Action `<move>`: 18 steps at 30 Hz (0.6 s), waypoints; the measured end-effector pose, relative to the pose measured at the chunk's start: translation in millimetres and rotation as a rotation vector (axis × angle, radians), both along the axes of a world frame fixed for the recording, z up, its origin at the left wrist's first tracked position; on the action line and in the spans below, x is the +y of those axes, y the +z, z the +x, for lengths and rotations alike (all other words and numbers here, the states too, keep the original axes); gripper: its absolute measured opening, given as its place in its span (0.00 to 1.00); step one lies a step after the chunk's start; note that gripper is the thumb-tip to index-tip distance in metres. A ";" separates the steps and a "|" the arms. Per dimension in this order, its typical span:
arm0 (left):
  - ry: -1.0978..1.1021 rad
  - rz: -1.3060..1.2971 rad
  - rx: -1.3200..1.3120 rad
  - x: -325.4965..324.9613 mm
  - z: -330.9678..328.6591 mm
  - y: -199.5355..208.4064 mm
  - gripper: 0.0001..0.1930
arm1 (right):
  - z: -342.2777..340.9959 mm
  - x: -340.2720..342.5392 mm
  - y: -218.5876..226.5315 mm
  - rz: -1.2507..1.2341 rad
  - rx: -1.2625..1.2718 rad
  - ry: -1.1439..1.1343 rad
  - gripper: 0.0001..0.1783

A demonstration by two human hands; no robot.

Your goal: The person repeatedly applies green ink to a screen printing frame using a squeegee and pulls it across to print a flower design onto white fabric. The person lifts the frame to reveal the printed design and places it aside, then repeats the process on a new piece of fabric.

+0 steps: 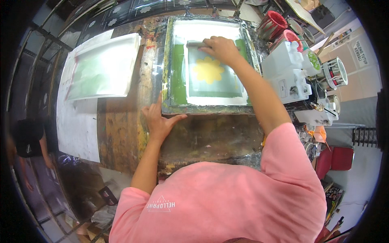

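A screen printing frame (207,109) lies on the worktable, with green mesh around a pale rectangular area and a yellow flower shape (208,69) in it. At the far part of the mesh, my right hand (221,49) is closed on a flat grey squeegee (196,43), partly hidden under the fingers. My left hand (157,123) rests at the frame's near left corner. Its thumb stretches along the near edge and its fingers point up along the left side, spread and holding nothing.
Left of the frame, a stack of translucent sheets (103,67) lies on white paper (77,131) on the stained worktable (121,129). Paint tubs (272,25) and white plastic jugs (283,60) crowd the right side. Another person (30,139) stands at far left. A red chair (342,158) is at right.
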State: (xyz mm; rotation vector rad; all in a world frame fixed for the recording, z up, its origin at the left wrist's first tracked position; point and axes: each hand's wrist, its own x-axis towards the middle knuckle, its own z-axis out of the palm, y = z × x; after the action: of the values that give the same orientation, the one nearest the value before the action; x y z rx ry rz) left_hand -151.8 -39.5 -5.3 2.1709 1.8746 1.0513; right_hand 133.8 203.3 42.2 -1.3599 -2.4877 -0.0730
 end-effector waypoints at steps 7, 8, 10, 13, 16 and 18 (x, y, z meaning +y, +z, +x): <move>0.020 -0.033 -0.049 -3.6 0.2 -0.5 0.59 | -13.4 -172.9 38.0 -0.211 -0.060 -0.067 0.24; 0.047 -0.067 -0.050 -4.6 0.8 -0.2 0.57 | -12.0 -189.8 38.9 -0.165 -0.053 -0.030 0.22; 0.055 -0.108 -0.093 -6.7 3.9 6.0 0.56 | -9.9 -205.4 53.7 -0.090 -0.008 -0.019 0.22; 0.002 -0.128 -0.405 1.5 13.2 26.3 0.54 | -9.4 -211.9 78.2 0.013 0.059 -0.004 0.21; -0.076 -0.113 -0.904 7.3 29.5 62.3 0.50 | -15.6 -211.8 98.9 0.259 0.024 -0.017 0.19; -0.086 -0.035 -0.991 22.2 37.5 96.9 0.49 | -21.5 -198.5 121.7 0.378 0.066 -0.074 0.16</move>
State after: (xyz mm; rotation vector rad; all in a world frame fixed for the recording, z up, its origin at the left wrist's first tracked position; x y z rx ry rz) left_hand -114.3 -17.3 91.6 1.2524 1.2776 1.6209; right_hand 112.3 4.8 163.9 -1.2661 -2.2234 -0.4807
